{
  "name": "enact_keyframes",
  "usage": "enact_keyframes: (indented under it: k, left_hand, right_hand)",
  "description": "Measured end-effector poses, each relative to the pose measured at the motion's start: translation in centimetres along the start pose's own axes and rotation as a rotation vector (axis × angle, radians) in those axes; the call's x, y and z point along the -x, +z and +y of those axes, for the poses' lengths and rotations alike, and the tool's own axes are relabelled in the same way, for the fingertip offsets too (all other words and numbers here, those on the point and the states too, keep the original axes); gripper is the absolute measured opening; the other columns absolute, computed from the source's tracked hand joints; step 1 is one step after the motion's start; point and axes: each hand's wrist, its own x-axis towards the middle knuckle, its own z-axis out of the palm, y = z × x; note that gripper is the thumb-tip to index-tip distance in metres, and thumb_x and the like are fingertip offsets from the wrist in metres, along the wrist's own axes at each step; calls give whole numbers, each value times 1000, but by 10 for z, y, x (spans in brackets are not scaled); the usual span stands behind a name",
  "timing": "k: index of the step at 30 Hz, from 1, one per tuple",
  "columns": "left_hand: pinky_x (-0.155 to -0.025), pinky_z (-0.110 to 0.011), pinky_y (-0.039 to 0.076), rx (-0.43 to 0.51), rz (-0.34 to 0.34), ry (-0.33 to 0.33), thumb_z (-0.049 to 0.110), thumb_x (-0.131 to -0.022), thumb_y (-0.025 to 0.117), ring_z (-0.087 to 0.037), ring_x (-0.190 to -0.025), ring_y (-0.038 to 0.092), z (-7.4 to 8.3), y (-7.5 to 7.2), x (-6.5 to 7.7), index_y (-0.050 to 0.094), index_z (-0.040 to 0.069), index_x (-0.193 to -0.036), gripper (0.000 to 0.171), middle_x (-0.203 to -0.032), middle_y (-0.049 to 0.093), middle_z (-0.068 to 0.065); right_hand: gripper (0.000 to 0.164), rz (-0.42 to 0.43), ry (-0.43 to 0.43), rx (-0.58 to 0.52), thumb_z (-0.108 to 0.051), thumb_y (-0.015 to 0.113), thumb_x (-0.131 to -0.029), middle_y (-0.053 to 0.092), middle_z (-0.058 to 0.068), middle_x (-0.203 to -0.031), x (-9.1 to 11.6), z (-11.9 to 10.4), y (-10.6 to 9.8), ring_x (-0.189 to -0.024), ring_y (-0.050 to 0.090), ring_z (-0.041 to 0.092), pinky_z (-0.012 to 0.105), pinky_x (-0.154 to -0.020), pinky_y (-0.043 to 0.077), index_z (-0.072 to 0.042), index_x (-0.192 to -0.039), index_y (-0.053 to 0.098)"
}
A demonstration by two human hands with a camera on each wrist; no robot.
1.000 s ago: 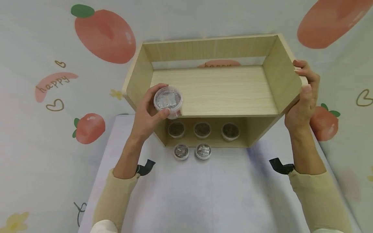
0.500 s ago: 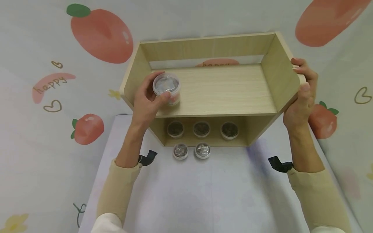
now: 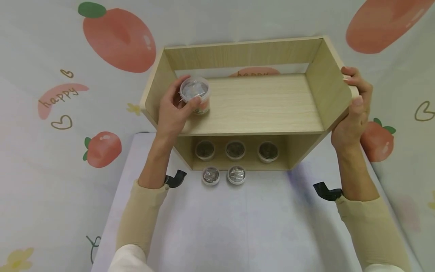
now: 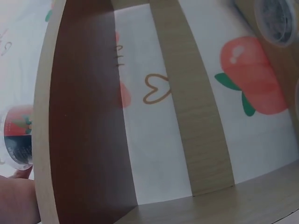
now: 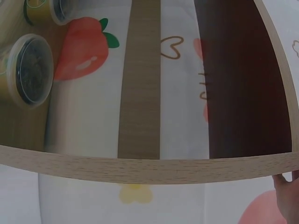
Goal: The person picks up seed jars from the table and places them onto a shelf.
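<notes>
My left hand (image 3: pixel 171 113) grips a round clear plastic tub (image 3: pixel 195 90) between thumb and fingers, near the left end of the upper board of a wooden shelf unit (image 3: pixel 265 105). Whether its base touches the board I cannot tell. In the left wrist view the tub (image 4: pixel 17 133) shows a red and dark label beyond the board edge. My right hand (image 3: pixel 355 107) holds the front edge of the unit's right side panel (image 3: pixel 334 87), thumb in front and fingers wrapped over the outside. Only part of this hand (image 5: pixel 287 198) shows in the right wrist view.
Inside the lower compartment stand three lidded tubs: left (image 3: pixel 205 150), middle (image 3: pixel 235 150) and right (image 3: pixel 268 152). Two smaller tubs, one left (image 3: pixel 210 176) and one right (image 3: pixel 236 175), sit on the white table (image 3: pixel 234 226) before the unit. A fruit-printed cloth (image 3: pixel 112 94) hangs behind.
My left hand has carried the tub from in front of the upper board's edge back over the board. The right hand keeps its hold on the side panel.
</notes>
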Motion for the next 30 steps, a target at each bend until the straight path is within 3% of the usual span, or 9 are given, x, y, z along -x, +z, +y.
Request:
enact_keyframes:
  k: [9, 17, 24, 30]
  left_hand:
    - [-95, -31, 37, -91, -12, -45, 5, -81, 65, -19, -109, 47, -4, 1, -3, 43, 3, -133, 56, -129, 45, -12]
    - [-86, -25, 42, -44, 7, -103, 5, -80, 68, -20, -106, 49, -23, -7, -8, 47, 8, -131, 56, -126, 46, -9]
    - [-96, -27, 38, -59, 20, -95, 7, -81, 67, -18, -112, 48, -31, -9, -9, 45, 8, -133, 57, -128, 47, -10]
    - [-100, -23, 32, -58, 9, -110, 6, -82, 66, -13, -122, 41, -30, -8, -9, 32, 5, -140, 67, -139, 37, -8]
  right_hand:
    - [47, 25, -19, -7, -27, 67, -72, 42, 29, -118, 0, 1, 3, -116, 35, 42, 41, -94, 32, 11, -94, 50]
    - [47, 37, -30, -7, -27, 66, -72, 42, 30, -117, 1, 2, 4, -115, 35, 42, 41, -95, 31, 12, -94, 50]
    - [46, 36, -31, -9, -26, 65, -73, 43, 30, -117, 0, 2, 6, -116, 35, 42, 41, -95, 31, 11, -93, 49]
    - [46, 33, -38, 7, -27, 65, -73, 42, 30, -118, 1, 2, 5, -117, 34, 42, 41, -96, 31, 11, -94, 49]
